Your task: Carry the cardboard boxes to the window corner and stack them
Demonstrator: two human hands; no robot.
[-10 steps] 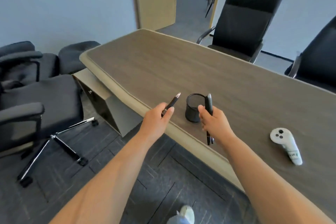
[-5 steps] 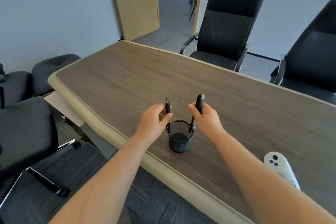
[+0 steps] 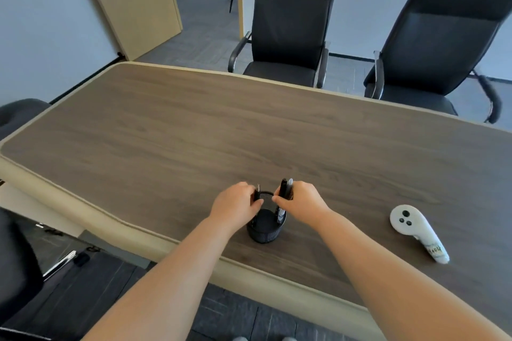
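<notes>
A person stands at the near edge of a long wood-grain table (image 3: 194, 133), both bare forearms reaching forward over it. The left hand (image 3: 237, 205) and the right hand (image 3: 302, 202) meet over a small black mesh pen cup (image 3: 263, 233) that stands upright on the table close to its pale near edge.

The left hand's grip pinches a slim black pen (image 3: 257, 193) between thumb and curled fingers. The pen stands nearly upright with its silver tip pointing up, and its lower end goes down inside the cup on the left side. The right hand's grip is curled around a pair of pens (image 3: 283, 189), one black and one with a pale grey top, held side by side and upright. Their lower ends show inside the cup against its right wall. The two thumbs come close to each other above the cup's mouth.

To the right of the cup, well apart from it, a white handheld controller (image 3: 415, 230) lies flat on the table with its handle pointing toward the near right.

Two black high-backed office chairs (image 3: 291, 22) stand on the far side of the table. Behind them a beige door (image 3: 133, 0) stands open onto a carpeted corridor. A grey chair (image 3: 19, 113) shows at the left edge, and dark carpet tiles (image 3: 69, 302) cover the floor below the table's near edge.

From this view, where the cardboard boxes are cannot be told.
</notes>
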